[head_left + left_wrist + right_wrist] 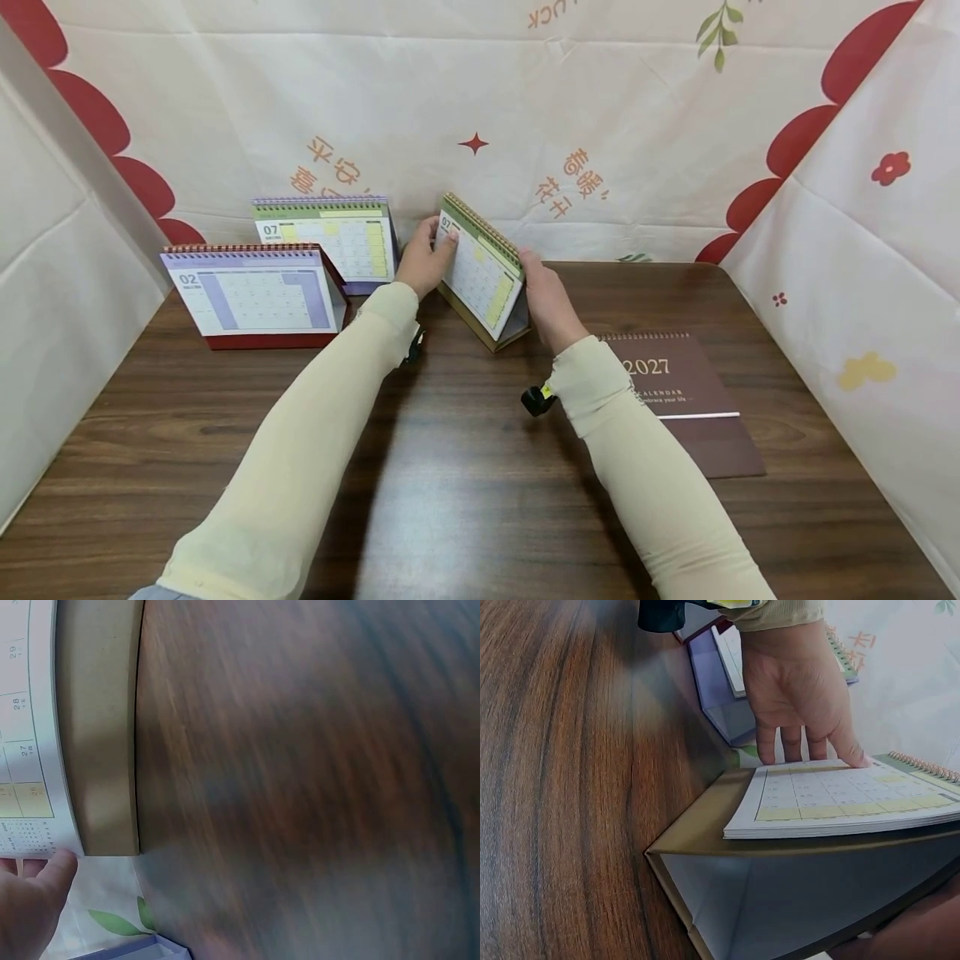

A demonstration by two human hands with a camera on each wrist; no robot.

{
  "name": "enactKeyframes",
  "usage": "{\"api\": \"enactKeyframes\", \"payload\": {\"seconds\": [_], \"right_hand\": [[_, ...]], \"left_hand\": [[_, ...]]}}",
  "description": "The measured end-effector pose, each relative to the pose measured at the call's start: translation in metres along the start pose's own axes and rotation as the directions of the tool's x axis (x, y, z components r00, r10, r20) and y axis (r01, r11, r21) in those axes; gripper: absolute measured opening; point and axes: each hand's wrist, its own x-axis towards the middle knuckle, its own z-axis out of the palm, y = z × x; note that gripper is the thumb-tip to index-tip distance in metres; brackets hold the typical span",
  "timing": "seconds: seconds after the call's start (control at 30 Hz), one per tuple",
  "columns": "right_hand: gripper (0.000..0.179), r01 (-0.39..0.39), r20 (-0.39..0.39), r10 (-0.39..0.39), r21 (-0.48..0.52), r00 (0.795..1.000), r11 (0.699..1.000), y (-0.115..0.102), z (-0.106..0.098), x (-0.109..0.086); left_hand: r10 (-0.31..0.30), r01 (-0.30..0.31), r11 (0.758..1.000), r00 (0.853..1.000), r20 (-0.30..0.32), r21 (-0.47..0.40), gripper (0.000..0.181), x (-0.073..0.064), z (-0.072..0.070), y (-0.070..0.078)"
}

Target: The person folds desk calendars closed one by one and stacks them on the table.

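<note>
A desk calendar (482, 271) with a gold-brown stand stands turned at an angle near the back middle of the table. My left hand (425, 260) grips its left side, thumb on the front page and the other fingers behind. At the calendar's upper right edge, my right hand (551, 300) holds on, its fingertips hidden behind the stand. In the left wrist view, the left thumb (58, 874) lies at the page's end beside the brown base (97, 750). The right wrist view looks into the hollow side of the stand (780, 892), with the left hand (802, 697) beyond it.
To the left stand a red-based calendar (258, 292) showing 02 and, behind it, a purple-based calendar (330, 242) showing 07. A brown 2027 calendar (697, 442) lies flat at the right, partly under my right forearm. A printed cloth (480, 83) hangs behind the table (450, 500).
</note>
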Motion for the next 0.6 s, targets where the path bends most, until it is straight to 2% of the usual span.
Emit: {"api": "enactKeyframes", "payload": {"seconds": [0.43, 0.6], "right_hand": [[0.06, 0.056, 0.005, -0.057, 0.063, 0.998, 0.996, 0.0026, -0.0006, 0.0027], [0.057, 0.058, -0.023, -0.057, 0.08, 0.998, 0.995, 0.0023, 0.0002, 0.0023]], "left_hand": [[0.014, -0.013, 1.0, 1.0, -0.013, 0.024, 0.058, -0.0008, 0.0031, -0.0037], [0.018, -0.017, 0.999, 1.0, -0.013, 0.036, 0.059, -0.0017, 0.0031, -0.0047]]}}
